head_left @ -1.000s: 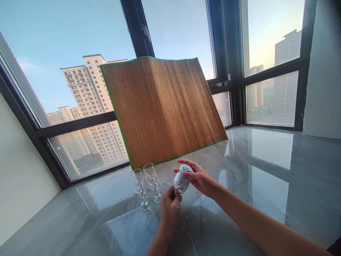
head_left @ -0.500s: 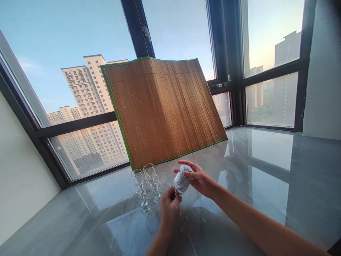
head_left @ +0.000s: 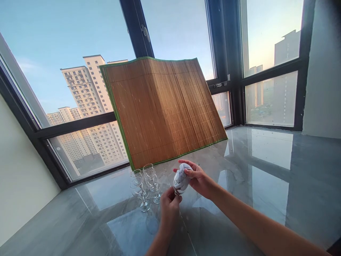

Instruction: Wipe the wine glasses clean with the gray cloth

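Observation:
Between my hands is a stemmed glass (head_left: 176, 184), tilted, with a pale cloth (head_left: 183, 173) bunched inside its bowl and out over the rim. My left hand (head_left: 171, 204) is closed round the glass's stem, which its fingers mostly hide. With thumb and fingers my right hand (head_left: 196, 177) grips the cloth at the mouth of the glass. Left of my hands, several clear stemmed glasses (head_left: 145, 205) stand upright in a close group on the shiny grey marble-look surface (head_left: 213, 231).
Behind the glasses a brown bamboo mat (head_left: 165, 110) with green edging leans against the windows. Dark window frames (head_left: 226, 42) rise around the surface, and a white wall (head_left: 21, 177) bounds it at the left. Tall buildings (head_left: 90, 85) show outside.
The cloth has shifted slightly in the glass under my right hand. My left hand keeps its hold on the stem, and the standing glasses have not moved.

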Action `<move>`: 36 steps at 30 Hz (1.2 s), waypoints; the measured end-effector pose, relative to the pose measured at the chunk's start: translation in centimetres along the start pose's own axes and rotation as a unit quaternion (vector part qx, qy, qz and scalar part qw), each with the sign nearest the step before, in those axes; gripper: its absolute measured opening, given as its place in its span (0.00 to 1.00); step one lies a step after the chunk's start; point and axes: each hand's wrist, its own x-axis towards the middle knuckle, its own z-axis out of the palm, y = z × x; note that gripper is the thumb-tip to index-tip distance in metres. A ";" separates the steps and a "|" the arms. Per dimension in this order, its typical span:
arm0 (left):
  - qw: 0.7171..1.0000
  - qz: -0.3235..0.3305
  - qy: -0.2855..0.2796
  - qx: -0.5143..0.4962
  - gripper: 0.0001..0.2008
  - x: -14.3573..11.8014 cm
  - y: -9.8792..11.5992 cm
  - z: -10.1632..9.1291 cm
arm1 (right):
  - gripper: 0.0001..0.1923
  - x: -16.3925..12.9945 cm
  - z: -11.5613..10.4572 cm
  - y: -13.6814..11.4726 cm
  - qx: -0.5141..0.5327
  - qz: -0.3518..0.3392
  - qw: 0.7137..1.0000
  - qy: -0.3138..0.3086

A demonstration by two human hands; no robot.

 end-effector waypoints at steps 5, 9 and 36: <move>1.000 -0.009 0.005 -0.009 0.04 0.0 0.0 0.1 | 0.24 0.1 -0.1 0.0 0.009 -0.002 1.000 -0.004; 1.000 -0.004 0.007 -0.007 0.06 0.0 -0.3 0.0 | 0.24 0.1 -0.1 0.1 0.009 0.004 1.000 -0.002; 0.966 0.180 0.128 0.138 0.13 -0.3 -0.3 0.2 | 0.29 0.9 -1.7 2.6 -0.249 0.077 0.965 0.022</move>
